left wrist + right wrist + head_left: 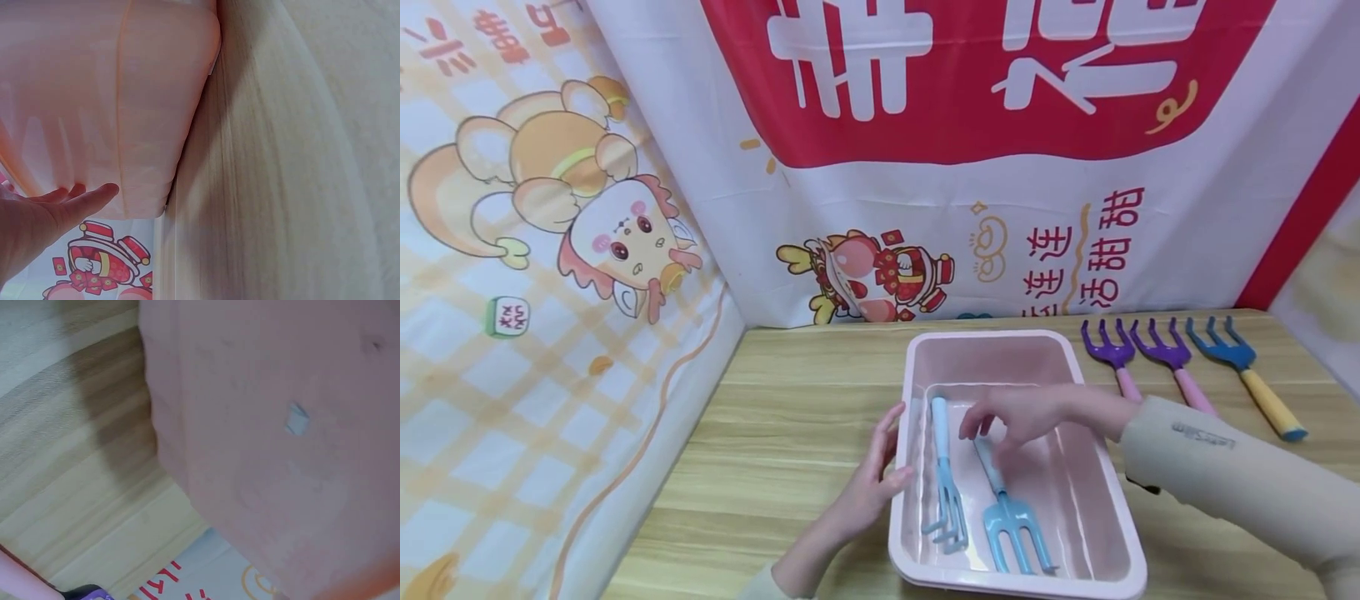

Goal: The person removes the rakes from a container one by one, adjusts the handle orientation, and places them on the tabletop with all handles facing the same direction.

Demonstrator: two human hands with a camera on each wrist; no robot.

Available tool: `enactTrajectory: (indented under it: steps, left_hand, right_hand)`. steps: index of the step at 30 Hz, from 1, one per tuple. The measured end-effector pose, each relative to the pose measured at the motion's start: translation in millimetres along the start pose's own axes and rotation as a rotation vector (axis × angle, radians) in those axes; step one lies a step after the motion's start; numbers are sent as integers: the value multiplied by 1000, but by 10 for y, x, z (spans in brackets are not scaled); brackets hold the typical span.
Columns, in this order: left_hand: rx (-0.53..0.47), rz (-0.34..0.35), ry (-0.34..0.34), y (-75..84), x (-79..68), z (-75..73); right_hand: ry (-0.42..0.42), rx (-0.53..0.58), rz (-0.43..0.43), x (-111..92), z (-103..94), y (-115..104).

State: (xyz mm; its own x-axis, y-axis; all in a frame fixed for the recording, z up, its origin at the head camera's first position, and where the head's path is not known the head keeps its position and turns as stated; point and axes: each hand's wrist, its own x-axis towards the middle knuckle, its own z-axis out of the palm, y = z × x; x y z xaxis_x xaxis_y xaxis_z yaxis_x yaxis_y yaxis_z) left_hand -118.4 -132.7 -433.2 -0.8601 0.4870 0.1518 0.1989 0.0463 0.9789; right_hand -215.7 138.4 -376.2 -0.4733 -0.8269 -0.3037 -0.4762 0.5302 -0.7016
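Note:
A pale pink plastic bin (1093, 500) stands on the table. Inside it lie a light blue hand cultivator (946, 475) with bent tines, on the left, and a light blue garden fork (1009, 517) to its right. My right hand (1026, 417) reaches over the bin's right rim. Its bent fingers and thumb are spread about the upper end of the fork's handle; contact with it is unclear. My left hand (874, 483) rests against the bin's left side, with extended fingers (94, 199) by the outer wall. The right wrist view shows mostly bin wall (269, 444).
Right of the bin, two purple forks with pink handles (1108, 350) (1168, 354) and a blue fork with a yellow handle (1240, 362) lie in a row on the wood-grain table (797, 392). Printed cloth (722, 217) hangs behind and at the left.

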Motion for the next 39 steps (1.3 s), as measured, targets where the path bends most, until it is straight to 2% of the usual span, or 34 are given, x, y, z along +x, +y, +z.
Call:
enactTrajectory:
  steps: [6,10,19,28,35,39]
  left_hand:
    - [-5,3,6,9,-1,21]
    - [-21,2,8,7,1,28]
    - [-44,-13,9,-5,1,24]
    - [-42,-10,4,-11,15,31]
    - [-42,-9,6,-6,12,35]
    - [-43,-12,7,2,12,38]
  right_hand:
    - [-36,-52,57,97,66,6]
    - [-104,-87,110,122,114,10]
    - [-192,-185,267,59,162,21]
    - [-290,-78,366,-53,114,17]
    - [-311,-82,412,-109,85,-8]
    - [-242,-92,468,-167,92,-12]
